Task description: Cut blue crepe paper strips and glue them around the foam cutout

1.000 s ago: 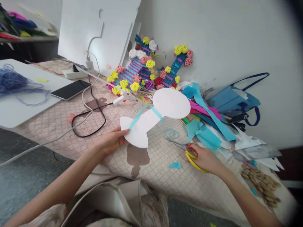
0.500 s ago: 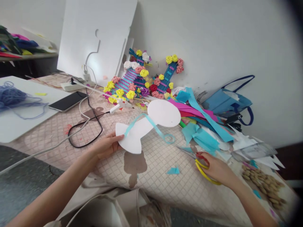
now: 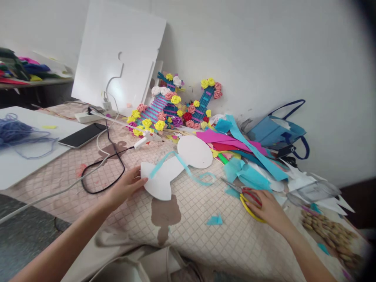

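Observation:
My left hand (image 3: 127, 185) pinches the lower edge of a white paper cutout (image 3: 176, 166) with a round head and a flared base, lying low over the checked cloth. A light blue ribbon (image 3: 188, 172) is draped across the cutout and curls onto the cloth to its right. My right hand (image 3: 266, 207) rests on the yellow and red handles of a pair of scissors (image 3: 243, 192), fingers curled over them, blades pointing left on the cloth. A small blue paper scrap (image 3: 215, 220) lies between my hands.
A pile of pink, blue and white paper strips (image 3: 243, 150) and a blue bag (image 3: 276, 131) sit at the right. A flower-covered craft piece (image 3: 173, 105), a glue gun (image 3: 145, 139) with a black cord, a phone (image 3: 82, 135), a white board (image 3: 117, 62) and blue yarn (image 3: 13, 129) lie behind and left.
The cutout has come down from a raised tilt toward the cloth with my left hand. My right hand stays on the scissors. The camera view has tipped upward a little.

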The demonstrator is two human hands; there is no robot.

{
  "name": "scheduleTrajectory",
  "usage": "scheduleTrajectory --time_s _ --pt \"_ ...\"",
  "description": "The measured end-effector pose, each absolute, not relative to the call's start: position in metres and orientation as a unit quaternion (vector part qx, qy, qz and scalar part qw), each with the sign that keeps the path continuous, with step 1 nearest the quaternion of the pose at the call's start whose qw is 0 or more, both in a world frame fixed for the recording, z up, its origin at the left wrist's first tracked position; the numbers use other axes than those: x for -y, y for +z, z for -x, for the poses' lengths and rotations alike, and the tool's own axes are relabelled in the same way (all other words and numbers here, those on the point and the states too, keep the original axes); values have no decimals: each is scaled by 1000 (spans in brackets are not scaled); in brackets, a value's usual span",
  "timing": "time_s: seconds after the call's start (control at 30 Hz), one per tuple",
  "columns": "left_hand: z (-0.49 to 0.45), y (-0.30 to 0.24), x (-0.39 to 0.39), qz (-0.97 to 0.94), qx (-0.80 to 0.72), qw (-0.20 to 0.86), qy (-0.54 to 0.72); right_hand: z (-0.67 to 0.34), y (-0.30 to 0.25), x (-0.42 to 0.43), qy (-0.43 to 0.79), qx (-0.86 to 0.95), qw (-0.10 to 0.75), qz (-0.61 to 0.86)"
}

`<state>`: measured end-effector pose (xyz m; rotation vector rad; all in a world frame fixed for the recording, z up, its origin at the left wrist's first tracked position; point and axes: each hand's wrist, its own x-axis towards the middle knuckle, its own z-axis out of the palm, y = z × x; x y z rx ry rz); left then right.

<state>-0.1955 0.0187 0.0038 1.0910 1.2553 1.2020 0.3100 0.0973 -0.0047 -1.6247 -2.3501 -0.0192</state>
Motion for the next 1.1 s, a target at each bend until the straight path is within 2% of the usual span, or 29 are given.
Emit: scheduleTrajectory --time_s 0.13,0.23,0.43,0.5,0.63,0.83,1.1 --pt "205 -5 -13 -544 -633 305 459 -283 13 -97 -39 804 190 563" --pt "207 -6 -16 -604 -660 156 419 -229 31 -96 46 825 214 521" --pt "192 1 -51 -713 -632 44 299 -114 31 -111 128 890 197 390" --pt "188 4 -64 -722 -645 39 247 -95 25 -116 137 899 177 377" --pt "188 8 -80 -715 -660 98 208 -87 20 -120 185 888 181 380" --pt "201 15 -89 -741 -605 142 254 -120 36 -123 483 757 219 381" --pt "186 21 -109 -776 -513 205 304 -147 61 -118 595 710 194 323"
